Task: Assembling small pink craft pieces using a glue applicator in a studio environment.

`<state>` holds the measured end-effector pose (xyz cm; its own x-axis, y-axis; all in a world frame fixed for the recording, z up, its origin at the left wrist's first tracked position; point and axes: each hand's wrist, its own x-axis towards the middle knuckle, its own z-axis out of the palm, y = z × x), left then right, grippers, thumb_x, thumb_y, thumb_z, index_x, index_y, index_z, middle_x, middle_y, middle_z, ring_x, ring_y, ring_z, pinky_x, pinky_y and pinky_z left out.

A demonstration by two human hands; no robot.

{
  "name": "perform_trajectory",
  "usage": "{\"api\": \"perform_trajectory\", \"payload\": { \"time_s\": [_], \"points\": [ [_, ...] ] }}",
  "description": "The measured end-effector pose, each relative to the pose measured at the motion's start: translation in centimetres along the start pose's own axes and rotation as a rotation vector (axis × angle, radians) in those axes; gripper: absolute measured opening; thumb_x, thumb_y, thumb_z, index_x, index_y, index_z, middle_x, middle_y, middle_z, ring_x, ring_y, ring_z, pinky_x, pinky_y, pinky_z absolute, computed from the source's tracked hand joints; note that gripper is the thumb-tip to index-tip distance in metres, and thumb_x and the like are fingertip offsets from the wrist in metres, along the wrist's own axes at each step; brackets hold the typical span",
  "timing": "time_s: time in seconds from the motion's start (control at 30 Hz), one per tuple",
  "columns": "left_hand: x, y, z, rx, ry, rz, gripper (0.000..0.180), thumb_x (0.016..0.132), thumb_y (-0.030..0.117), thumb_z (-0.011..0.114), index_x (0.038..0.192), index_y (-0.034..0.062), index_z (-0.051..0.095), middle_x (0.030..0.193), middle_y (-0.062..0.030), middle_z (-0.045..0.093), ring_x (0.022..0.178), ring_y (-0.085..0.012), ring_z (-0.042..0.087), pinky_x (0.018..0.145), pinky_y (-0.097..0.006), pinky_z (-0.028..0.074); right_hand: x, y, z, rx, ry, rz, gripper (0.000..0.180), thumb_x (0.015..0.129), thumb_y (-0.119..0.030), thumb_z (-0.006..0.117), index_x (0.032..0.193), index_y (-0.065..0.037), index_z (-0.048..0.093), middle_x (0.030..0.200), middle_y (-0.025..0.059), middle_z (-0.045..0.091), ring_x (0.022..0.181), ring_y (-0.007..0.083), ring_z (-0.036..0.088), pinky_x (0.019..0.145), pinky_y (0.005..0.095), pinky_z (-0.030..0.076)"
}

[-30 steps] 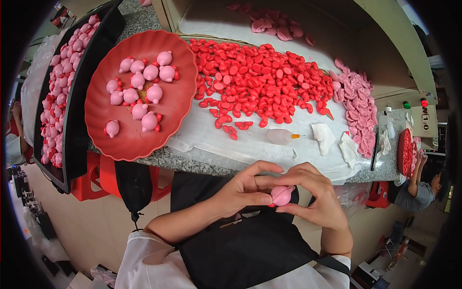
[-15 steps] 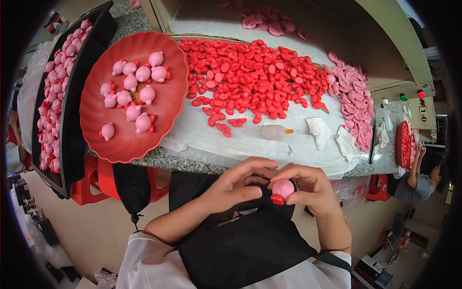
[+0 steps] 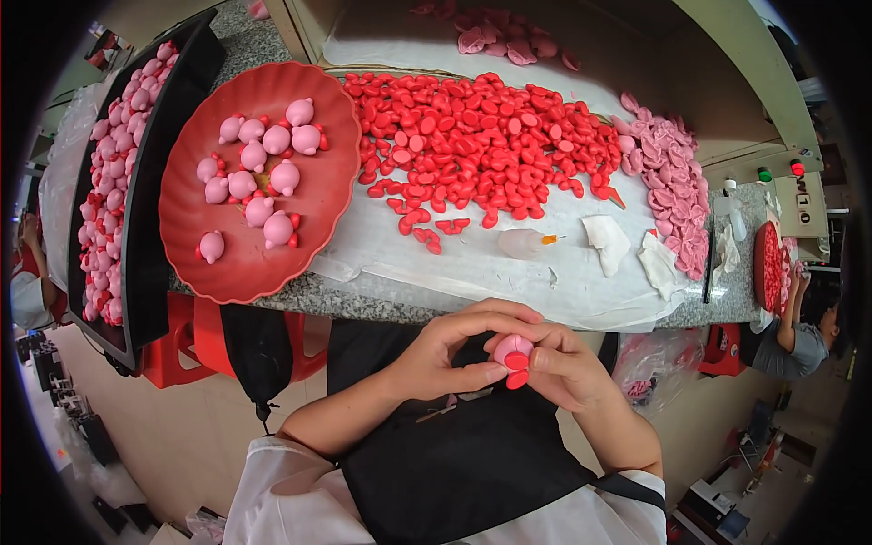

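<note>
A small pink ball-shaped piece (image 3: 514,345) with red oval parts on its near side is held up between my two hands, just in front of the table edge. My right hand (image 3: 570,371) grips it between thumb and fingers. My left hand (image 3: 451,352) closes on its other side, the thumb tip against it and the fingers curved behind. On the table beyond lies a big heap of red curved pieces (image 3: 481,136). At the left, a red scalloped tray (image 3: 309,213) holds several pink balls (image 3: 277,139) with red parts attached.
A long black bin (image 3: 150,227) full of pink-and-red pieces stands at far left. Pink thin cupped pieces (image 3: 672,182) lie at the right. A clear bottle with an orange tip (image 3: 522,242) and crumpled white tissues (image 3: 607,243) rest nearby. Another person (image 3: 799,336) sits far right.
My left hand has moved right and now touches the pink piece. The right hand has shifted slightly left and turned the piece so its red parts face me.
</note>
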<state>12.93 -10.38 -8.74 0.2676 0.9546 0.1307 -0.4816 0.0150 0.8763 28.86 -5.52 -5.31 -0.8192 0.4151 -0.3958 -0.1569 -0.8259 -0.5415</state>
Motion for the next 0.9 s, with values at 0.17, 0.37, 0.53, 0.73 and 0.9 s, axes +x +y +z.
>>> {"api": "perform_trajectory", "payload": {
  "time_s": [0.17,0.37,0.53,0.73,0.9],
  "points": [
    [-0.2,0.0,0.2,-0.059,0.017,-0.019,0.032,0.069,0.010,0.055,0.098,-0.0009,0.051,0.110,-0.0161,0.041,0.102,-0.0215,0.040,0.086,-0.033,0.031,-0.2,0.2,0.2,-0.063,0.026,0.000,0.041,0.073,-0.021,0.056,0.102,0.006,0.046,0.099,0.0125,0.050,0.090,0.0183,0.050,0.080,0.0303,0.037],
    [-0.2,0.0,0.1,-0.060,0.017,-0.019,0.028,0.070,0.011,0.055,0.095,-0.0007,0.052,0.109,-0.0153,0.042,0.100,-0.0203,0.042,0.084,-0.032,0.032,-0.1,0.4,0.4,0.009,0.063,0.037,0.038,0.072,-0.019,0.058,0.099,0.005,0.048,0.098,0.0128,0.051,0.089,0.0180,0.050,0.081,0.0302,0.037],
    [-0.2,-0.2,0.2,-0.094,0.027,-0.025,0.027,0.071,0.013,0.055,0.094,-0.0007,0.051,0.103,-0.0130,0.045,0.097,-0.0189,0.043,0.083,-0.031,0.033,-0.1,0.5,0.5,0.086,0.048,0.047,0.026,0.075,-0.012,0.054,0.097,0.002,0.050,0.094,0.0056,0.052,0.088,0.0120,0.048,0.079,0.0255,0.036],
    [-0.3,-0.4,0.6,-0.146,0.072,-0.043,0.028,0.071,0.018,0.056,0.092,0.0004,0.050,0.093,-0.0088,0.048,0.094,-0.0190,0.044,0.082,-0.031,0.032,0.0,0.8,0.4,0.130,0.035,0.059,0.027,0.075,-0.015,0.054,0.097,-0.001,0.050,0.092,0.0035,0.051,0.088,0.0112,0.046,0.080,0.0270,0.034],
    [-0.1,0.0,0.7,-0.185,0.088,-0.081,0.030,0.070,0.022,0.057,0.091,0.0010,0.050,0.091,-0.0077,0.049,0.093,-0.0191,0.043,0.081,-0.031,0.032,0.2,1.2,0.4,0.173,0.005,0.044,0.028,0.076,-0.018,0.053,0.099,-0.003,0.049,0.094,0.0024,0.049,0.089,0.0108,0.045,0.080,0.0279,0.033]
  ]
}}
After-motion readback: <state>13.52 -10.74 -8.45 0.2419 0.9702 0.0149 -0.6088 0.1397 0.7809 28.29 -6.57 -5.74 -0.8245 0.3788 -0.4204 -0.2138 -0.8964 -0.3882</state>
